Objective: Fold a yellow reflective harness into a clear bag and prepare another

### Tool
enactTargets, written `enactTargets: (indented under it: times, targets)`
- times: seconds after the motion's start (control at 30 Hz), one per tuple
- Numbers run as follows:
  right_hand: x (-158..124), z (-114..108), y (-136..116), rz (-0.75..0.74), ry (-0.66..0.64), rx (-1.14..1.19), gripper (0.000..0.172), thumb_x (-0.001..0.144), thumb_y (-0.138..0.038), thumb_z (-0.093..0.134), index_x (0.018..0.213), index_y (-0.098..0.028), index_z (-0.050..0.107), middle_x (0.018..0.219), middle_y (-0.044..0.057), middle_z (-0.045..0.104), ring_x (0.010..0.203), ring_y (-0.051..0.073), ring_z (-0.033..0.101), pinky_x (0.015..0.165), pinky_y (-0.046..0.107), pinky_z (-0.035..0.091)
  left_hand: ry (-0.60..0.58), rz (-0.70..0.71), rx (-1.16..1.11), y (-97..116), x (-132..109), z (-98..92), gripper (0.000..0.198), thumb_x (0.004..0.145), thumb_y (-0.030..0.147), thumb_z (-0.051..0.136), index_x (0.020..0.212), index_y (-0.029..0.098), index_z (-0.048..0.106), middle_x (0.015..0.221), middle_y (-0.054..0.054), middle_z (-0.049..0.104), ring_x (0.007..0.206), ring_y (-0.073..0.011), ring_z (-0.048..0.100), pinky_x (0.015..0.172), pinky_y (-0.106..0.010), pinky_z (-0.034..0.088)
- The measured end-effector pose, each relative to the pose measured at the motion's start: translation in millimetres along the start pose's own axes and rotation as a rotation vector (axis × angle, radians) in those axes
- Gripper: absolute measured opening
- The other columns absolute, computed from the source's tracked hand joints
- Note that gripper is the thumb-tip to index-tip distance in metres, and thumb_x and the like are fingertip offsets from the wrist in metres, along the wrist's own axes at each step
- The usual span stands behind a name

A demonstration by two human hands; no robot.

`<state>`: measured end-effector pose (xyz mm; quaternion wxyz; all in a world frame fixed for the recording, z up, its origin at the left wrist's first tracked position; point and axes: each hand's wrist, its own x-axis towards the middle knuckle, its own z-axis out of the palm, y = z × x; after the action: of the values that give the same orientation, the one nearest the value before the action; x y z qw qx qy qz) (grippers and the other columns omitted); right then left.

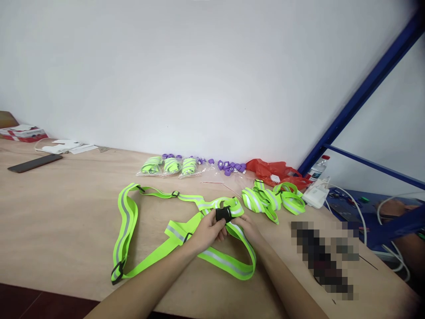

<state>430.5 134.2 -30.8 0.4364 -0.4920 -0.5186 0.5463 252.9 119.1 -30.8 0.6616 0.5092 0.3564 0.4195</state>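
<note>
A neon yellow-green reflective harness (125,212) with grey stripes and black strap adjusters lies spread over the wooden table. Its black side-release buckle (223,214) is raised between my two hands. My left hand (210,229) is closed on the buckle from the left, thumb across its lower edge. On the other side my right hand (246,225) is closed around the strap beside the buckle's right end; some of its fingers are hidden behind the webbing. One loop of the harness hangs down to the table below my hands.
Bagged harnesses (171,165) line the wall beside small purple pieces (229,167). Loose harnesses (262,199), a red plastic bag (275,170), a white power adapter (315,193) and a bottle (318,167) stand right. A dark flat bar (35,163) lies left. A blue frame (361,91) rises right.
</note>
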Motion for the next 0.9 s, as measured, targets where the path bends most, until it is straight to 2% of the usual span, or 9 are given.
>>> enactTargets:
  times: [0.17,0.3,0.37,0.47,0.63,0.77,0.9]
  targets:
    - [-9.7,3.9,-12.8,0.072,-0.117,0.043,0.034,0.068,-0.047,0.08,0.085,-0.019,0.07,0.073,0.001,0.071,0.067,0.021,0.064,0.065,0.034,0.049,0.048,0.02,-0.068,-4.2,3.6,-1.2,0.054,0.074,0.067,0.068,0.091,0.019,0.051,0.059,0.003,0.061,0.043,-0.0112,0.056,0.043,-0.021,0.039]
    - [-24.3,5.9,-26.0,0.17,-0.36,0.063,0.039,0.073,-0.046,0.079,0.101,-0.021,0.067,0.079,0.003,0.074,0.064,0.021,0.067,0.06,0.033,0.052,0.093,0.045,-0.15,0.5,5.5,-3.3,0.058,0.07,0.072,0.07,0.086,0.019,0.05,0.061,0.002,0.063,0.045,-0.0122,0.059,0.047,-0.023,0.045]
    - [-28.4,5.3,-29.1,0.223,-0.461,0.049,0.039,0.073,-0.042,0.079,0.102,-0.02,0.065,0.078,0.004,0.075,0.061,0.02,0.068,0.058,0.031,0.052,0.114,0.046,-0.204,3.5,7.1,-5.2,0.06,0.068,0.072,0.072,0.085,0.02,0.048,0.063,0.002,0.064,0.047,-0.0123,0.061,0.049,-0.024,0.047]
    - [-28.3,2.9,-28.6,0.241,-0.506,0.033,0.043,0.072,-0.04,0.08,0.104,-0.018,0.062,0.07,0.003,0.074,0.053,0.017,0.066,0.052,0.026,0.049,0.129,0.056,-0.273,9.2,9.9,-8.2,0.061,0.064,0.071,0.075,0.084,0.02,0.048,0.064,0.002,0.064,0.048,-0.0128,0.061,0.051,-0.026,0.049]
    - [-26.5,-5.2,-28.9,0.248,-0.499,-0.032,0.04,0.073,-0.05,0.077,0.091,-0.017,0.062,0.05,-0.004,0.065,0.038,0.014,0.055,0.043,0.023,0.042,0.109,0.087,-0.262,30.8,3.6,-13.5,0.061,0.063,0.069,0.078,0.082,0.019,0.05,0.062,0.001,0.064,0.046,-0.0121,0.059,0.047,-0.024,0.045]
    - [-36.7,-21.5,-34.5,0.192,-0.35,-0.077,0.04,0.075,-0.053,0.076,0.086,-0.018,0.062,0.048,-0.006,0.059,0.037,0.011,0.051,0.039,0.02,0.037,0.091,0.136,-0.087,52.6,-14.7,-21.5,0.053,0.069,0.065,0.076,0.081,0.017,0.056,0.062,0.0,0.064,0.046,-0.0112,0.056,0.046,-0.023,0.041]
    - [-51.6,-41.9,-37.7,0.108,-0.203,-0.088,0.044,0.073,-0.058,0.076,0.077,-0.019,0.058,0.053,-0.003,0.062,0.034,0.008,0.043,0.034,0.019,0.025,0.129,0.145,0.044,60.5,-33.0,-29.3,0.046,0.072,0.059,0.076,0.072,0.015,0.062,0.06,-0.002,0.063,0.049,-0.0104,0.052,0.048,-0.023,0.037]
